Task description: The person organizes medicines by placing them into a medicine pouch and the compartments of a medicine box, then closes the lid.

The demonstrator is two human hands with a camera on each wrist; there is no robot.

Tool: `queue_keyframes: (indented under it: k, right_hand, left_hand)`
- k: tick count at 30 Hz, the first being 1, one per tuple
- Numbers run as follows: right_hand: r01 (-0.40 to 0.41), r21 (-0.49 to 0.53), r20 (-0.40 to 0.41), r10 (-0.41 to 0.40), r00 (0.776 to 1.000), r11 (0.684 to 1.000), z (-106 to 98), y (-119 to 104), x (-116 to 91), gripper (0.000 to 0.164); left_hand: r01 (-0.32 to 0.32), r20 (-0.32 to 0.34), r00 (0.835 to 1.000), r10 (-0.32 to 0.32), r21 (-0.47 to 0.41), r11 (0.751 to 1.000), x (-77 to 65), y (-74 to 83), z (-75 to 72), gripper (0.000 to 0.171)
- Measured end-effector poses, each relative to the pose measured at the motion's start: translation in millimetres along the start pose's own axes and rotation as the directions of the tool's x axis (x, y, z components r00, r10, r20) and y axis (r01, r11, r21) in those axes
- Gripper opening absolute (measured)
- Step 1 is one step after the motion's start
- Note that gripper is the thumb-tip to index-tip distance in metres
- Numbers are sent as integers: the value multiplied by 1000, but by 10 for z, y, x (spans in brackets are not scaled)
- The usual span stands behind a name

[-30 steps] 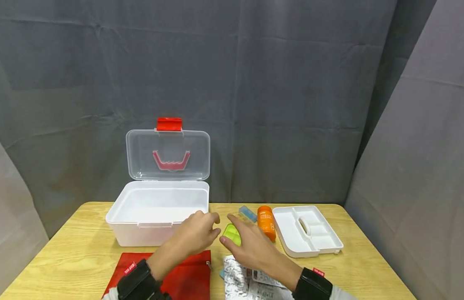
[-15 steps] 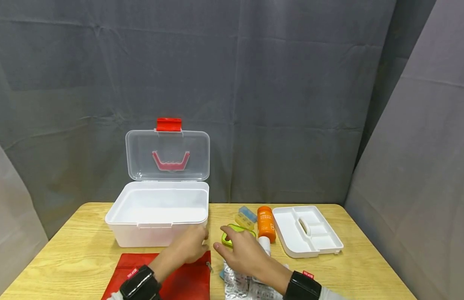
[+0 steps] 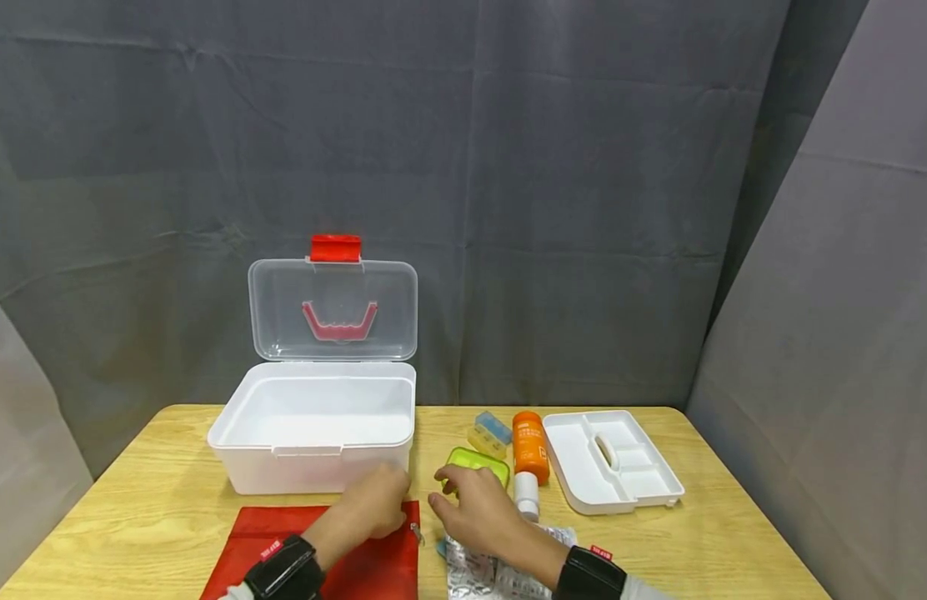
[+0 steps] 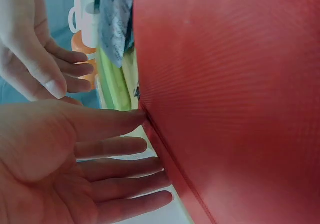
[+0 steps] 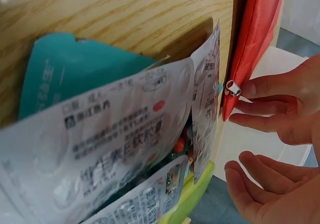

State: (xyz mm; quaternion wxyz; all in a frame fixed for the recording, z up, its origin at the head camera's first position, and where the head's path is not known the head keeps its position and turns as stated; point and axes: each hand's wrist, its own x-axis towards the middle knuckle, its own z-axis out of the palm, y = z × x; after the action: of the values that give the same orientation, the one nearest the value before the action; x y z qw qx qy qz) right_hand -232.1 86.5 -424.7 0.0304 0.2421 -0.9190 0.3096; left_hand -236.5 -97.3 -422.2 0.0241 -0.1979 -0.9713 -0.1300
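Over the right side of a red zip pouch (image 3: 306,546) is my left hand (image 3: 369,504). In the left wrist view, its thumb tip meets the pouch's zipped edge, and its other fingers (image 4: 125,169) extend fairly straight beside that edge. The right wrist view shows the zipper pull (image 5: 233,88) at the thumb tip; whether it touches cannot be told. My right hand (image 3: 474,510) hovers with loosely bent fingers, holding nothing, just in front of a lime-green case (image 3: 482,463). Silver blister packs (image 3: 474,571) lie partly hidden under the right forearm.
Behind the pouch stands a white box (image 3: 313,425) with its clear lid (image 3: 332,287) raised. An orange bottle (image 3: 529,442), a white-capped container (image 3: 527,493), a blue-and-yellow pill box (image 3: 490,433) and a white divided tray (image 3: 613,462) are to the right. A teal packet (image 5: 75,74) lies under the blister packs.
My left hand has come down and toward me from before the white box onto the pouch. My right hand has drawn back from the lime-green case, uncovering the pill box and white-capped container.
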Motion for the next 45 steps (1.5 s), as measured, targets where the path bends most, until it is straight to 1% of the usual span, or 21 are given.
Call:
queue_keyframes:
  k: [4, 11, 16, 24, 30, 33, 37, 45]
  right_hand:
    - [-21, 19, 24, 20, 1000, 1000, 28, 7, 1, 29]
    - [7, 5, 18, -7, 1000, 1000, 55, 15, -6, 29]
    - [15, -2, 19, -15, 1000, 1000, 56, 20, -22, 28]
    - [34, -15, 15, -33, 999, 999, 47, 35, -16, 27]
    - [35, -9, 9, -35, 999, 999, 46, 37, -15, 27]
    - [22, -4, 17, -22, 1000, 1000, 42, 26, -18, 27]
    - [9, 13, 29, -9, 1000, 1000, 32, 21, -16, 27]
    - [6, 69, 24, -8, 1000, 998, 49, 56, -20, 26]
  left_hand:
    - [11, 7, 1000, -11, 13, 1000, 4, 9, 21, 23]
    - [14, 29, 999, -14, 13, 1000, 28, 8, 29, 19]
    - [4, 33, 999, -5, 40, 999, 45, 11, 32, 18]
    - [-40, -31, 999, 44, 111, 993, 51, 14, 50, 17]
    - [-110, -67, 990, 120, 141, 984, 68, 12, 31, 19]
    - [-133, -69, 987, 143, 128, 983, 70, 19, -13, 23]
    - [-148, -61, 986, 154, 86, 985, 61, 35, -87, 26]
    - [-168, -45, 985, 169, 27, 985, 73, 61, -188, 22]
